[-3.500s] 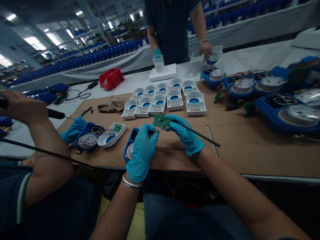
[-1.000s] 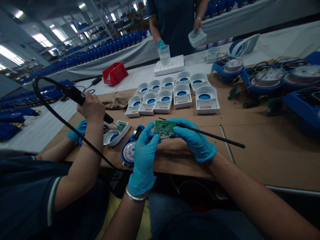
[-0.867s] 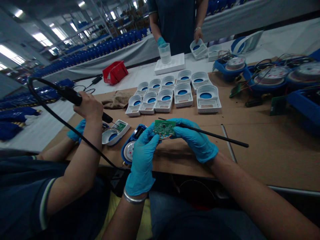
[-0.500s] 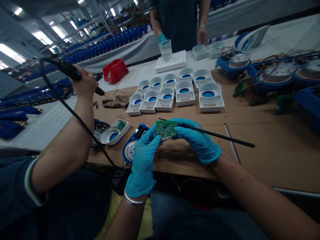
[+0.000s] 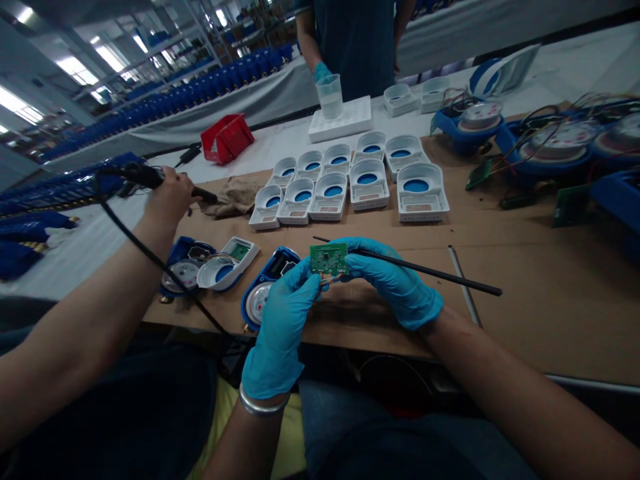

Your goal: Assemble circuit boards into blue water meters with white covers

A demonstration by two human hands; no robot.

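Observation:
Between my gloved hands a green circuit board [image 5: 328, 258] is held up above the table, its chip side facing me. My left hand [image 5: 283, 320] is closed on the board's left edge and on the thin coloured wires [image 5: 332, 279] below it. My right hand [image 5: 393, 283] pinches the right edge and also keeps a long thin black rod [image 5: 435, 270] across its fingers. Just left of my left hand lies a blue meter body [image 5: 259, 300] with a round white dial, partly hidden by the glove.
Several white housings [image 5: 367, 183] stand in two rows on brown cardboard [image 5: 505, 267]. A co-worker's hand [image 5: 173, 193] holds a corded black tool at left, over another meter. Opposite, a person's gloved hand touches a plastic beaker [image 5: 330, 99]. Wired blue meters [image 5: 555, 143] are at right.
The co-worker's arm on the left has come down with the tool. Across the table, the person's bare hand has drawn back from the white housings. My hands keep their hold on the board.

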